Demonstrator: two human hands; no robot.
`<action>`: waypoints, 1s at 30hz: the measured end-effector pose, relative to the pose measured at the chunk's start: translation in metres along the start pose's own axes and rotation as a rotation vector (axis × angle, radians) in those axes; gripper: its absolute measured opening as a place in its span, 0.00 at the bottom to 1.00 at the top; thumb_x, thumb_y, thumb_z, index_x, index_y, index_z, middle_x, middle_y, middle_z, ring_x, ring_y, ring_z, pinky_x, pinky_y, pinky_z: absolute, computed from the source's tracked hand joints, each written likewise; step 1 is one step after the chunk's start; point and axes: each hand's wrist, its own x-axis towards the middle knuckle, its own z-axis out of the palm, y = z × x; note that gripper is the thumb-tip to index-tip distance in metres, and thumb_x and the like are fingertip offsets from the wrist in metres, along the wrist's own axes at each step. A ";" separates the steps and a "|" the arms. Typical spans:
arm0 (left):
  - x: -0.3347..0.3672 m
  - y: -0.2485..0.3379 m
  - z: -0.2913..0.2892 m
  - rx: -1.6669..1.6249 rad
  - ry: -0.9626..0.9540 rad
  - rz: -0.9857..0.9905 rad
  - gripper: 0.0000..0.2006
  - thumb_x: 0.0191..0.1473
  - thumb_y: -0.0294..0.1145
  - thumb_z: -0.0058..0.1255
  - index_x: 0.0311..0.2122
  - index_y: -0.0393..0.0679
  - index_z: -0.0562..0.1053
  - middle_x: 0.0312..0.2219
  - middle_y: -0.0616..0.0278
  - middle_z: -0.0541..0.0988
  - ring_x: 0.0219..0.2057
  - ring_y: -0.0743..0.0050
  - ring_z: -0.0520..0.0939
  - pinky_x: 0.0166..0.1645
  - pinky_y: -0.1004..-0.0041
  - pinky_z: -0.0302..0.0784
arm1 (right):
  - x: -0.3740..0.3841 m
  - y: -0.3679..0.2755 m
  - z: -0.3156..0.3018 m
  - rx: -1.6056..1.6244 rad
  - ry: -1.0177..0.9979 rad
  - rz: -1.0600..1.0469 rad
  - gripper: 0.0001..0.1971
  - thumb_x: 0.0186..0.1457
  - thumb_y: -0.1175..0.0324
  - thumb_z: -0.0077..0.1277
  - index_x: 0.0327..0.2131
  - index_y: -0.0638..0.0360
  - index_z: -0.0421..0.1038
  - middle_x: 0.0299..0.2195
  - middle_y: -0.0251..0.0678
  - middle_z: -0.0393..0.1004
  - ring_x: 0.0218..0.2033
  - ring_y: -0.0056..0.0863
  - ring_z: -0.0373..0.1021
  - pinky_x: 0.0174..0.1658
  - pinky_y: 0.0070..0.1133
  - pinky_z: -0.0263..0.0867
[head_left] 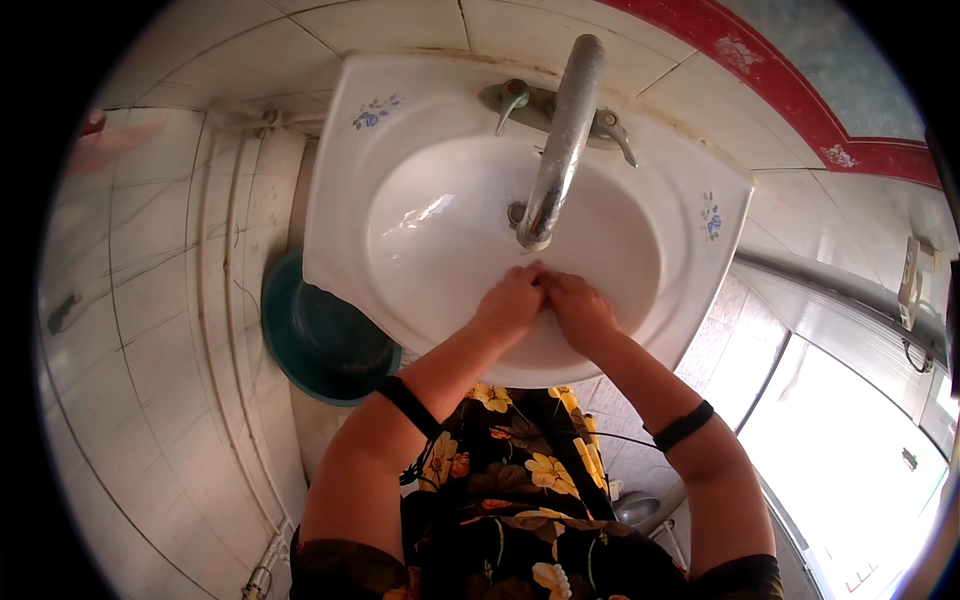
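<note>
On my left, two pale pipes (229,280) are running down a veined tile wall (150,270); on my right, a rectangular panel (850,460) is glaring white.

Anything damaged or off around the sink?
Mostly wear: the spout has a mottled, patchy finish, the faucet base looks greenish, and brownish staining lines the back edge of the white sink. Nothing else clearly stands out.

Dark green basin (281,335) sits low on the left, near a couple of pale pipes (229,260) running up the tiled wall (150,300). Upper right's got a flowery red border (780,85); lower right, some crazy bright panel (840,450).
</note>
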 end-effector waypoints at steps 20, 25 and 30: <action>0.000 -0.015 -0.022 0.241 0.232 0.065 0.09 0.49 0.27 0.45 0.31 0.34 0.74 0.49 0.48 0.67 0.47 0.51 0.70 0.51 0.64 0.70 | 0.033 -0.028 0.029 0.092 0.090 0.110 0.26 0.54 0.72 0.38 0.58 0.58 0.54 0.60 0.40 0.52 0.57 0.41 0.55 0.58 0.33 0.53; -0.020 -0.029 -0.031 0.169 0.171 0.345 0.09 0.50 0.27 0.45 0.36 0.36 0.73 0.42 0.48 0.72 0.45 0.50 0.70 0.49 0.60 0.69 | 0.000 -0.033 0.043 -0.042 0.045 0.105 0.25 0.55 0.70 0.37 0.58 0.59 0.54 0.60 0.41 0.52 0.58 0.38 0.54 0.59 0.33 0.53; -0.012 -0.047 -0.084 0.328 0.130 0.206 0.09 0.48 0.26 0.46 0.36 0.37 0.74 0.45 0.47 0.71 0.47 0.48 0.70 0.50 0.62 0.69 | 0.051 -0.082 0.045 0.275 0.182 0.120 0.27 0.52 0.71 0.43 0.57 0.62 0.55 0.59 0.41 0.54 0.56 0.42 0.57 0.58 0.32 0.55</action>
